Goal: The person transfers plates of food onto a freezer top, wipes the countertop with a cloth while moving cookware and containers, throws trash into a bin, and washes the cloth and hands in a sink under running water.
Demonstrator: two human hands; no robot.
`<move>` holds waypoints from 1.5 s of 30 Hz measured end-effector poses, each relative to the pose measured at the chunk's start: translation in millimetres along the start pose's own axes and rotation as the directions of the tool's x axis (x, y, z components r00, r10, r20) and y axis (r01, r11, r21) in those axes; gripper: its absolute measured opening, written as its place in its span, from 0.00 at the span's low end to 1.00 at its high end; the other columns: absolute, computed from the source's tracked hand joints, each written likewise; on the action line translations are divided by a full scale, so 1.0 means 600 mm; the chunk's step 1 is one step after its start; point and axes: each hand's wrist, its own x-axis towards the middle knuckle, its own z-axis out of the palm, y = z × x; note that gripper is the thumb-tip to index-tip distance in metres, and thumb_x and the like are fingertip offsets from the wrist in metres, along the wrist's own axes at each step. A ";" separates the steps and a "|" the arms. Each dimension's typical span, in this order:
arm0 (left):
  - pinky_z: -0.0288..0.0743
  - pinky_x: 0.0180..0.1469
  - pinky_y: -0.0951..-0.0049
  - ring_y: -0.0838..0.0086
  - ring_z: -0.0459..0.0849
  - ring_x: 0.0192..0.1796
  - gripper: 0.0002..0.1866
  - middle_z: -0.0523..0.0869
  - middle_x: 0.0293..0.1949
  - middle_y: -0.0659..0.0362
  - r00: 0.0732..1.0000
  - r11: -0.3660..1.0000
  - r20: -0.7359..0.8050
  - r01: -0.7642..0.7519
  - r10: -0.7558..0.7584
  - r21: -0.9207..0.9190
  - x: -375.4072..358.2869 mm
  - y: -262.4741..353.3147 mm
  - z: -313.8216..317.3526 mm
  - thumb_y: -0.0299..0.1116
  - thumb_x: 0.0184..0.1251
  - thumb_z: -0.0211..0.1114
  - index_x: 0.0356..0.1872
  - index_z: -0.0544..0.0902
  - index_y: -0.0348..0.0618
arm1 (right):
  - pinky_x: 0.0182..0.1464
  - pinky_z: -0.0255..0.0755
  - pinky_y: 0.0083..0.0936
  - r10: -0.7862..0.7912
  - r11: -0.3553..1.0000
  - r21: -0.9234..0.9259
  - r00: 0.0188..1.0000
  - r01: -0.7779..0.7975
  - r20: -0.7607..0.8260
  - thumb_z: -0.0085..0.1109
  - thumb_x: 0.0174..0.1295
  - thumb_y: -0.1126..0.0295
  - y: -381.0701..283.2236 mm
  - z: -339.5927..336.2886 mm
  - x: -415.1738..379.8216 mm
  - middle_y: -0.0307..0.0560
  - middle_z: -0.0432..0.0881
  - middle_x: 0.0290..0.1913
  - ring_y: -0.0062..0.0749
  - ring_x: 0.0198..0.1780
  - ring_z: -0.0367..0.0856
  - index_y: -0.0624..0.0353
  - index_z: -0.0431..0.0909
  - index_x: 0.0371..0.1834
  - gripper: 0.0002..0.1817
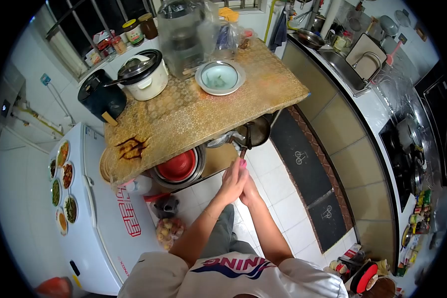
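Note:
My left hand [232, 181] and my right hand [250, 189] are pressed together in front of my body, just beyond the table's near edge. The fingers of both are closed against each other. A small pink patch [243, 163] shows at the fingertips; what it belongs to, and what lies between the palms, I cannot make out. Right above the fingertips is the handle of a dark pan [257, 132] under the table; whether they touch is unclear. On the patterned tabletop [184, 119] stand a bowl on a plate [220, 78] and a white cooker [146, 79].
Below the table are a red basin [176, 166] and a bag of round items [169, 232]. A white fridge [104, 213] stands at left. At right, a curved counter holds a sink [340, 67] and stove [400, 149]. A dark mat [303, 159] lies on the floor.

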 end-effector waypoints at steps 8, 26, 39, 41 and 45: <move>0.49 0.71 0.67 0.61 0.55 0.72 0.34 0.58 0.70 0.46 0.987 0.878 0.128 0.146 -0.097 -0.456 0.200 0.019 -0.025 0.53 0.75 0.35 0.71 0.49 0.37 | 0.35 0.78 0.28 -0.084 0.976 -0.209 0.993 0.066 -0.079 0.48 0.67 0.65 -0.150 0.009 0.137 0.36 0.79 0.39 0.23 0.38 0.78 0.50 0.71 0.52 0.12; 0.75 0.41 0.62 0.54 0.81 0.40 0.11 0.83 0.37 0.46 0.911 0.934 -0.391 0.244 -0.128 0.263 0.649 -0.192 -0.150 0.31 0.60 0.61 0.40 0.78 0.34 | 0.38 0.78 0.41 0.019 0.999 0.039 0.933 -0.006 -0.359 0.53 0.63 0.61 -0.350 -0.128 0.239 0.46 0.78 0.32 0.38 0.34 0.80 0.52 0.71 0.45 0.11; 0.77 0.43 0.59 0.51 0.80 0.41 0.06 0.79 0.38 0.45 0.899 0.637 -0.394 0.419 -0.191 0.647 0.669 -0.215 -0.151 0.25 0.63 0.53 0.38 0.75 0.36 | 0.39 0.76 0.39 0.144 0.985 -0.058 0.965 -0.160 -0.217 0.53 0.62 0.56 -0.460 -0.207 0.356 0.41 0.78 0.36 0.33 0.39 0.79 0.47 0.70 0.45 0.13; 0.77 0.43 0.59 0.52 0.80 0.41 0.05 0.79 0.37 0.46 0.908 0.627 -0.389 0.396 -0.158 0.670 0.661 -0.212 -0.153 0.24 0.64 0.52 0.38 0.75 0.36 | 0.40 0.76 0.39 0.168 0.980 -0.069 0.963 -0.186 -0.210 0.53 0.62 0.55 -0.461 -0.200 0.360 0.40 0.78 0.37 0.33 0.39 0.79 0.47 0.70 0.45 0.13; 0.76 0.42 0.59 0.54 0.80 0.40 0.05 0.80 0.35 0.47 0.902 0.681 -0.424 0.358 -0.076 0.639 0.650 -0.191 -0.162 0.27 0.64 0.53 0.36 0.75 0.37 | 0.43 0.76 0.40 0.260 0.963 -0.001 0.937 -0.268 -0.234 0.52 0.63 0.54 -0.461 -0.168 0.359 0.40 0.78 0.36 0.34 0.40 0.79 0.46 0.71 0.44 0.13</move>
